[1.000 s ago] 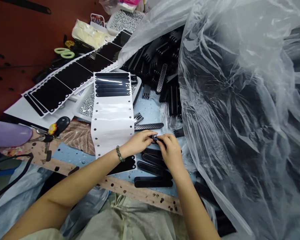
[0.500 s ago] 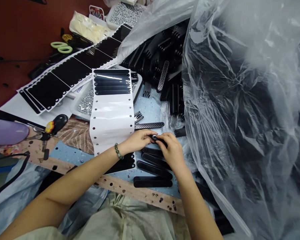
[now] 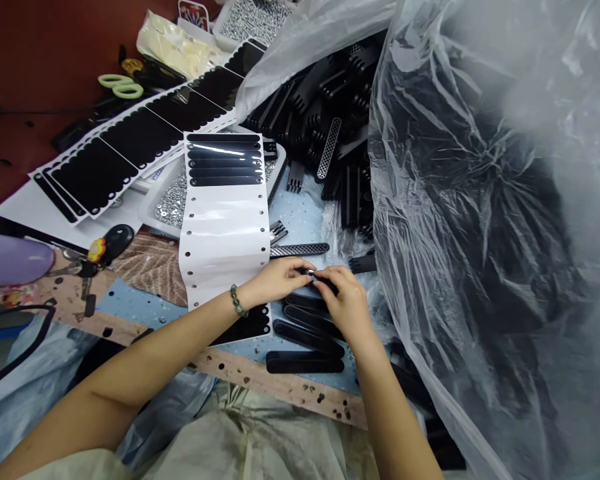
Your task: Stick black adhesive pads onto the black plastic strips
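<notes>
My left hand (image 3: 279, 278), with a beaded bracelet at the wrist, pinches at one end of a black plastic bar (image 3: 329, 285). A small round silvery metal piece (image 3: 310, 272) shows at that end, between the fingertips of both hands. My right hand (image 3: 349, 300) grips the same bar between thumb and fingers, hiding most of it. Just below the hands, several black bars (image 3: 305, 362) lie on the blue mat (image 3: 303, 207). A white backing sheet with black stickers (image 3: 225, 220) lies left of my hands, partly beneath my left forearm.
Behind the sheet stands a white tray (image 3: 153, 217) of small metal parts. More sticker sheets (image 3: 140, 137), green-handled scissors (image 3: 123, 87) and keys (image 3: 86, 287) lie leftward. A clear plastic bag (image 3: 430, 280) fills the right side, near a heap of black parts (image 3: 350, 193).
Both hands stay at nearly the same spot, with a slight shift of the fingertips around the metal piece. The whole view has tilted a little.
</notes>
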### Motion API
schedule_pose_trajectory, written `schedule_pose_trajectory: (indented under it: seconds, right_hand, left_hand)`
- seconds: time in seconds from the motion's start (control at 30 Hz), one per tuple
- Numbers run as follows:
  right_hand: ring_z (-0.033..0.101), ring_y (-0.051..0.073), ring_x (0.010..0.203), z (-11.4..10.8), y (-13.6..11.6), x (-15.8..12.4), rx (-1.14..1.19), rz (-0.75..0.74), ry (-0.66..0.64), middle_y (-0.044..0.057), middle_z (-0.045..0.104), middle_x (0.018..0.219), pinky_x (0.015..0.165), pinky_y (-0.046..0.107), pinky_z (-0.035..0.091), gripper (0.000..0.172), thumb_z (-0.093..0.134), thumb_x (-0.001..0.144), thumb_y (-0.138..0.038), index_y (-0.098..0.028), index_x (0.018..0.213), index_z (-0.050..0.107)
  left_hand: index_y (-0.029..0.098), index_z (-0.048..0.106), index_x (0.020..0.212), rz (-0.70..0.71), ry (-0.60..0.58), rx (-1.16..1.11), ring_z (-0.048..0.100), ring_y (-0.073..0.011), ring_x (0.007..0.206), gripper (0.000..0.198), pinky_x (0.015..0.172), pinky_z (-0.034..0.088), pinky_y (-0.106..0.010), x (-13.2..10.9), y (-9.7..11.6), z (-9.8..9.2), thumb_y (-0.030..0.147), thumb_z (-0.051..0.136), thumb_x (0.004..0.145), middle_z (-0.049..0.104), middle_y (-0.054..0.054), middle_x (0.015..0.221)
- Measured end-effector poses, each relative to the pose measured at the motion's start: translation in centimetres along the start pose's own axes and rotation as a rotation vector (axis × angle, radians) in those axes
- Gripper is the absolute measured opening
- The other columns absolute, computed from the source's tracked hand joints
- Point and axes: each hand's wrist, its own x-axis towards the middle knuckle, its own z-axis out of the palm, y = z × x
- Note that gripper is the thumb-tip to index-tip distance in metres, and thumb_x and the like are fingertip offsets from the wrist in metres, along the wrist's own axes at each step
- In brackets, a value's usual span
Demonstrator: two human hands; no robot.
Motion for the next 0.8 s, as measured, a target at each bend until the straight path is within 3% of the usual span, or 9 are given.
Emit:
schedule_pose_trajectory:
  seconds: [0.23,0.47,0.6,0.7,0.8]
  right_hand:
    - [0.062,0.02,0.084,-0.1,-0.9,0.4,-0.059,0.008,-0.017,0.006,0.063,0.087,0.078,0.035,0.05,0.013,0.053,0.085,-0.019,-0.021,0.091,0.065]
    - [0.06,0.023,0.079,-2.4,-2.3,-1.8,-0.455,0.114,-0.07,0.008,0.063,0.092,0.062,0.033,0.046,0.021,0.057,0.086,-0.033,-0.021,0.103,0.059]
    - [0.06,0.02,0.074,-3.9,-0.8,-3.0,-0.305,0.172,-0.003,0.005,0.062,0.081,0.066,0.032,0.046,0.011,0.051,0.088,-0.027,-0.02,0.091,0.06]
    - [0.059,0.017,0.068,-4.0,0.1,-3.0,-0.129,0.216,-0.034,0.003,0.062,0.076,0.065,0.029,0.046,0.008,0.052,0.086,-0.023,-0.02,0.084,0.059]
    - [0.059,0.017,0.068,-3.6,0.3,-2.6,-0.107,0.232,-0.069,0.002,0.062,0.075,0.065,0.029,0.045,0.006,0.054,0.083,-0.022,-0.019,0.086,0.059]
  left_hand:
    - [0.015,0.066,0.097,0.008,0.028,0.014,0.065,-0.0192,0.09,0.02,0.083,0.051,-0.033,0.1,0.1,0.3,0.024,0.059,0.081,0.069,-0.007,0.098]
    - [0.015,0.065,0.091,-0.053,0.11,0.041,0.066,-0.0174,0.074,0.015,0.071,0.052,-0.031,0.2,0.3,1.1,0.025,0.06,0.08,0.07,-0.005,0.085]
    - [0.016,0.065,0.089,-0.007,0.125,0.091,0.065,-0.0167,0.074,0.014,0.068,0.052,-0.029,-0.2,0.4,0.9,0.025,0.059,0.08,0.069,-0.004,0.084]
    - [0.017,0.065,0.09,-0.007,0.109,0.134,0.064,-0.016,0.073,0.015,0.068,0.053,-0.03,-0.9,0.5,0.5,0.026,0.059,0.081,0.068,-0.004,0.086]
    - [0.016,0.065,0.091,-0.037,0.099,0.114,0.065,-0.0157,0.074,0.016,0.072,0.054,-0.033,-1.8,0.5,0.2,0.028,0.059,0.081,0.066,-0.005,0.092]
